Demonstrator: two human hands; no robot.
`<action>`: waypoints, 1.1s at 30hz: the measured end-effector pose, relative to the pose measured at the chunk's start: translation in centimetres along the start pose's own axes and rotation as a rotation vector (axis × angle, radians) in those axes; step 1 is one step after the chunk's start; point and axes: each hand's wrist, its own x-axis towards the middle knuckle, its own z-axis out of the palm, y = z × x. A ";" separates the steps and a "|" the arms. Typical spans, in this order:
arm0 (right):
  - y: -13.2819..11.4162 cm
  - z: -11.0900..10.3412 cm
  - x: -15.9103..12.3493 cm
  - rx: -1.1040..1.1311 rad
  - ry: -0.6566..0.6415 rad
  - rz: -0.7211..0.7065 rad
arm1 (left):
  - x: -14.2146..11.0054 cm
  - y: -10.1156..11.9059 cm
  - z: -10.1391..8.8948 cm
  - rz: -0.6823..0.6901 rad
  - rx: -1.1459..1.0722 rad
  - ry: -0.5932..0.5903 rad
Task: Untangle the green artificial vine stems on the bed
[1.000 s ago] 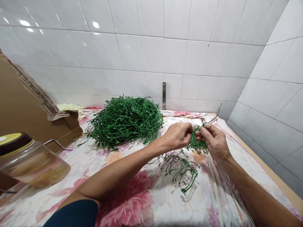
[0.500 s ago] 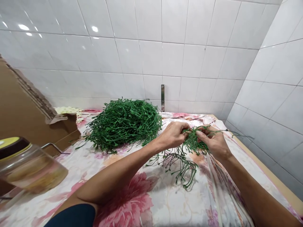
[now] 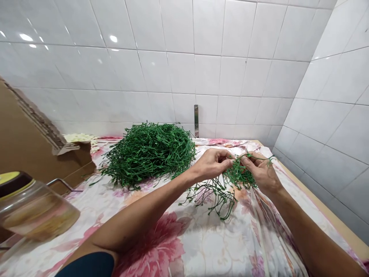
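A large tangled heap of thin green stems [image 3: 148,156] lies on the floral cloth [image 3: 175,246], to the left of my hands. My left hand [image 3: 213,164] pinches a small bunch of the same stems [image 3: 239,175] from one side, and my right hand [image 3: 261,172] pinches it from the other. The two hands are close together, and the heap is just beyond my left hand. Below the hands, a loose sprig [image 3: 217,198] hangs down over the cloth. The stems hide my fingertips in part.
A glass jar with a yellow and brown lid [image 3: 37,211] stands at the near left, beside brown cardboard [image 3: 34,161]. White tiled walls [image 3: 230,77] rise behind and to the right. A wooden edge [image 3: 323,200] borders the cloth on the right.
The hanging sprig has risen and now sits closer to my hands. The long strand beyond my right hand has drawn in. The whole view has shifted slightly down and left.
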 end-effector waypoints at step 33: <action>0.4 0.0 0.0 -0.048 -0.022 0.003 | 0.0 -0.3 0.6 -0.057 -0.255 -0.113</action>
